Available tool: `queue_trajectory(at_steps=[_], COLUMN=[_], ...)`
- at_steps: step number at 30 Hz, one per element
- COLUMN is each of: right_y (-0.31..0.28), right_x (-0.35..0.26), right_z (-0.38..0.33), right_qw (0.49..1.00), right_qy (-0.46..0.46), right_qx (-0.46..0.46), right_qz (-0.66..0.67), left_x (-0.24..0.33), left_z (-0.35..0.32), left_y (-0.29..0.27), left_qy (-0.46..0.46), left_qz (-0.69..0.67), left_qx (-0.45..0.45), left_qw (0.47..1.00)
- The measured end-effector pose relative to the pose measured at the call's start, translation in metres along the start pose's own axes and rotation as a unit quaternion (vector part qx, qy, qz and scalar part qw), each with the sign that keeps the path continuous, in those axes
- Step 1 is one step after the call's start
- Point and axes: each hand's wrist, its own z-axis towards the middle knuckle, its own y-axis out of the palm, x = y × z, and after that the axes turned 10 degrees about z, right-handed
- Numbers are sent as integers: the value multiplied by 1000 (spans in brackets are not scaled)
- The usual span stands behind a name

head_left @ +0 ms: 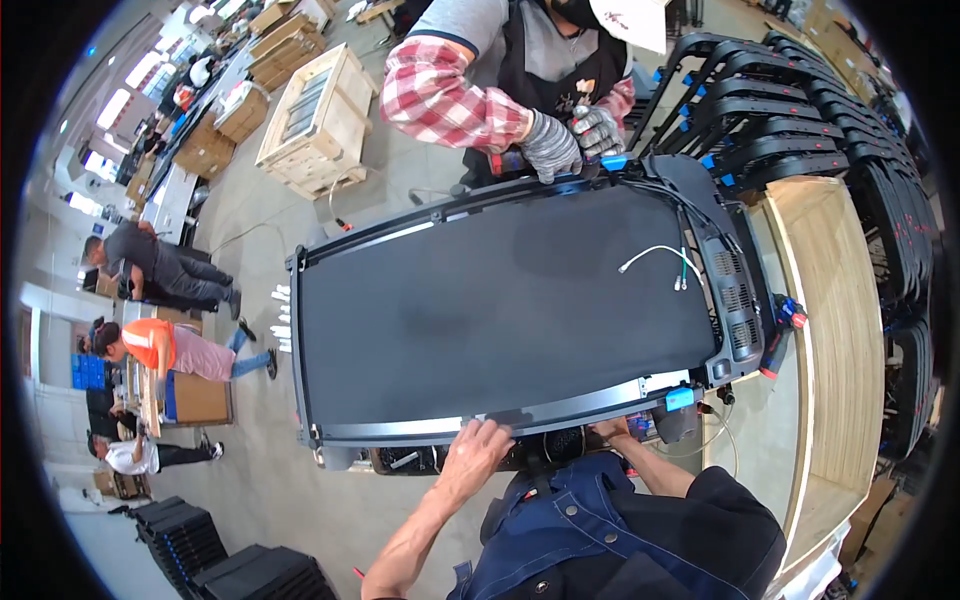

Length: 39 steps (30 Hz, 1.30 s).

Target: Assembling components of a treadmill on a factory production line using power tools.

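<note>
The treadmill (500,310) is placed directly in front of the person, with its long axis laid from left to right and slightly slanted, so that the motor end (738,290) is pointed to the right and a little away from the body. The near rail (400,430) is touched from above by the left hand (476,453), whose fingers are laid unclenched over it, while the right hand (612,428) is partly hidden at the near edge, and whether something is gripped by it cannot be told. Across the belt, at the far rail (400,228), a gloved hand (551,147) of a co-worker is seen.
</note>
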Motion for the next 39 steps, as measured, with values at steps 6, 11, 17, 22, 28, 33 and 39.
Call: queue_trajectory(at_steps=[6, 11, 17, 22, 28, 33, 39], right_y=[23, 30, 40, 58, 87, 126, 197], right_x=[-38, -125, -188, -215, -260, -305, -375], right_z=[52, 124, 155, 147, 167, 187, 195], right_qw=[860, 831, 798, 777, 742, 719, 696], right_qy=[-40, -124, -197, -208, -228, -249, -266], right_qx=[-41, -214, -353, -420, -483, -523, -573], right_qz=[507, 499, 446, 421, 405, 384, 342], left_x=[-8, -47, -58, -51, -19, -10, -62], left_z=[-14, -53, -57, -89, -130, -194, -315], left_y=[-3, 31, 36, -97, -254, -258, -267], left_qy=[-81, -95, -56, 42, 90, 55, -6], left_qz=[-99, 69, 163, 152, 146, 204, 255], left_qx=[121, 109, 202, 259, 390, 452, 529], left_qw=[984, 987, 964, 953, 905, 866, 810])
